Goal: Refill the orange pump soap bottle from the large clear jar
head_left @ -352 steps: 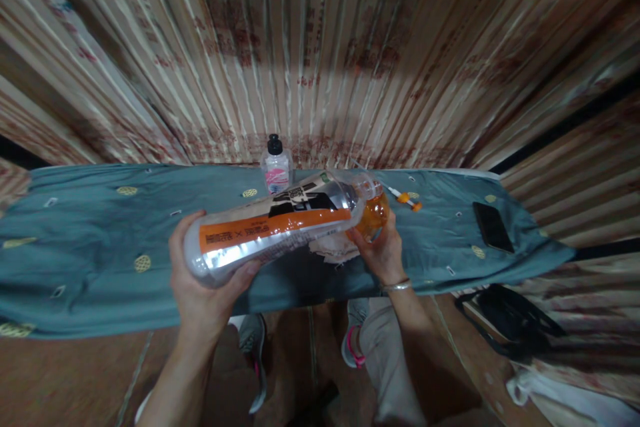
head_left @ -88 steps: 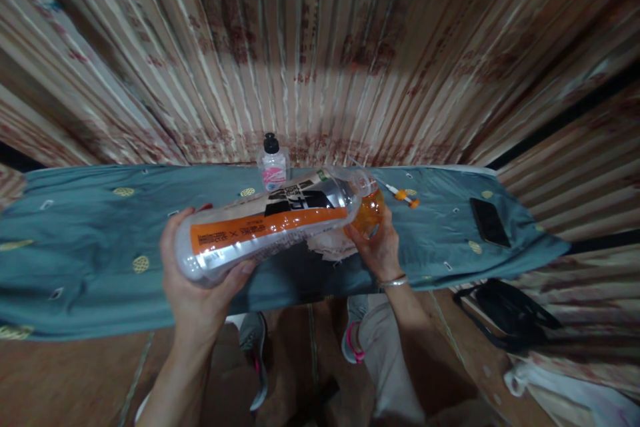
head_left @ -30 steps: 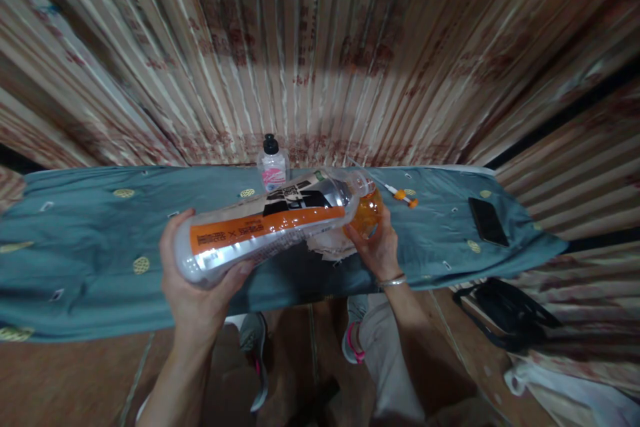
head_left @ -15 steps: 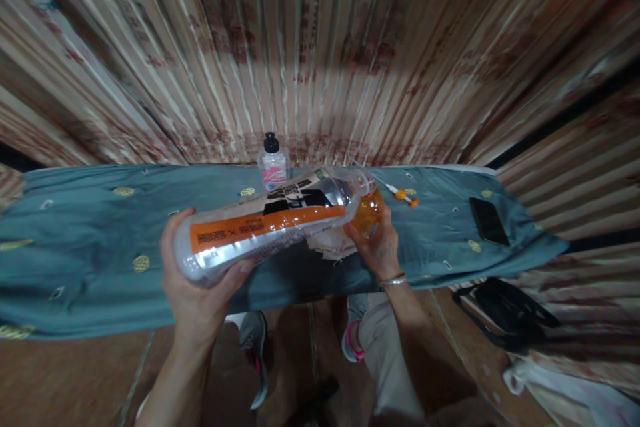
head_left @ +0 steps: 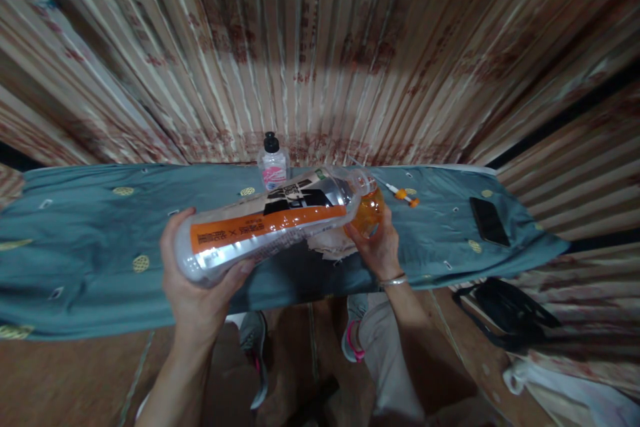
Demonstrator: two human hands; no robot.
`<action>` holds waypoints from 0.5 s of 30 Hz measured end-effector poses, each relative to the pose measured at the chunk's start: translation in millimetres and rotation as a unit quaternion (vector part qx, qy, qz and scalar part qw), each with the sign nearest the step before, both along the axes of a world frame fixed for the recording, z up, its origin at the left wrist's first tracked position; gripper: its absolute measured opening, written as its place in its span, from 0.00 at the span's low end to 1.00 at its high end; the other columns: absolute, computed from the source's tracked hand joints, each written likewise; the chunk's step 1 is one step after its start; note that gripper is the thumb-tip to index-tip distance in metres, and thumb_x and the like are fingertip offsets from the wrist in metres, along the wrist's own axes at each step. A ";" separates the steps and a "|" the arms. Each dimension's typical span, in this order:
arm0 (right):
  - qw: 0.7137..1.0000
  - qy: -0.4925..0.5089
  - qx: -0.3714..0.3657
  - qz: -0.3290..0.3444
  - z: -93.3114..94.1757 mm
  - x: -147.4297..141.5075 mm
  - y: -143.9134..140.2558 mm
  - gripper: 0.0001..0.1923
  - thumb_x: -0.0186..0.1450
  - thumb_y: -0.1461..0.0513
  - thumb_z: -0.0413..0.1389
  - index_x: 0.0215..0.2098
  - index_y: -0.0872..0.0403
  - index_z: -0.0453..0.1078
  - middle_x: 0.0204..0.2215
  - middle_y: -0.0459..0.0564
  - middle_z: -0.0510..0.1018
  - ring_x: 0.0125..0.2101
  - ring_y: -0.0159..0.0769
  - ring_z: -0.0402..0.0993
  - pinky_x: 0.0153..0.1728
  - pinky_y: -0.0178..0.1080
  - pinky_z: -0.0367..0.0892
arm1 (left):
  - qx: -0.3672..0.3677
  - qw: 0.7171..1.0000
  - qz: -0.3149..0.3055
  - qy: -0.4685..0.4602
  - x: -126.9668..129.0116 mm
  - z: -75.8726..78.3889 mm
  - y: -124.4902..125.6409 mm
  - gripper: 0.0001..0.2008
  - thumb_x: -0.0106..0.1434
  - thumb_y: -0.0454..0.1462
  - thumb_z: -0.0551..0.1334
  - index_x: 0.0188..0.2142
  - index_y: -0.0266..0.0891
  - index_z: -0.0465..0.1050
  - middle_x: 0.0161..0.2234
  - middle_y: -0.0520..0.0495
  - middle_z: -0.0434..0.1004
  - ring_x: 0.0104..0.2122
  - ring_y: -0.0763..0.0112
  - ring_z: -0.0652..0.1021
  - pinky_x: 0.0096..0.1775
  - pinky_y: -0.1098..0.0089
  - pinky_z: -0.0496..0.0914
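Observation:
My left hand (head_left: 200, 287) is wrapped round the base of a large plastic drink bottle (head_left: 270, 220) with a silver, orange and black label. The bottle lies tilted over the table, its neck toward the right. At that neck, my right hand (head_left: 377, 250) grips a small clear bottle (head_left: 367, 214) holding orange liquid. The two mouths meet or nearly meet; I cannot tell exactly. Below them lies a crumpled whitish cloth or tissue (head_left: 333, 244), partly hidden. A clear bottle with a black cap (head_left: 273, 167) stands behind the large one.
A teal patterned cloth (head_left: 100, 234) covers the narrow table. Right of my hands lie a white-and-orange tool (head_left: 403, 195) and a black phone (head_left: 489, 220). Pleated curtains (head_left: 320, 47) hang behind. A black bag (head_left: 510, 314) rests on the floor at the right.

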State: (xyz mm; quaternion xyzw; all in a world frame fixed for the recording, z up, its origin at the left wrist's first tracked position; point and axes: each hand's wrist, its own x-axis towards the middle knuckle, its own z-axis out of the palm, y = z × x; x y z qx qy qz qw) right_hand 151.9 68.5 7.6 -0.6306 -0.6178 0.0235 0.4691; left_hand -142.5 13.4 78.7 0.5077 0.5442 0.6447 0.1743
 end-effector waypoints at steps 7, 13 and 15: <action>1.000 0.004 -0.012 0.003 3.4 -0.3 -0.5 0.39 0.59 0.49 0.62 0.62 0.56 0.59 0.53 0.61 0.77 0.48 0.52 0.79 0.46 0.51 0.76 | 0.005 1.000 -0.014 -0.009 -0.3 0.7 -0.2 0.48 0.39 0.44 0.77 0.60 0.45 0.67 0.47 0.49 0.74 0.41 0.67 0.75 0.42 0.70 0.71; 1.000 0.007 -0.014 0.003 3.5 -1.0 0.0 0.39 0.58 0.49 0.63 0.62 0.55 0.59 0.52 0.60 0.78 0.48 0.51 0.79 0.45 0.50 0.77 | 0.020 1.000 -0.019 -0.010 -1.0 -0.6 1.7 0.48 0.39 0.43 0.77 0.60 0.43 0.67 0.46 0.49 0.75 0.40 0.69 0.75 0.42 0.71 0.70; 1.000 0.010 -0.014 0.006 2.8 -1.1 0.0 0.39 0.59 0.49 0.63 0.62 0.55 0.58 0.52 0.60 0.78 0.47 0.50 0.80 0.44 0.50 0.77 | 0.019 1.000 -0.016 -0.013 -0.2 -0.8 1.8 0.47 0.39 0.43 0.77 0.60 0.43 0.67 0.46 0.49 0.75 0.40 0.69 0.75 0.42 0.71 0.70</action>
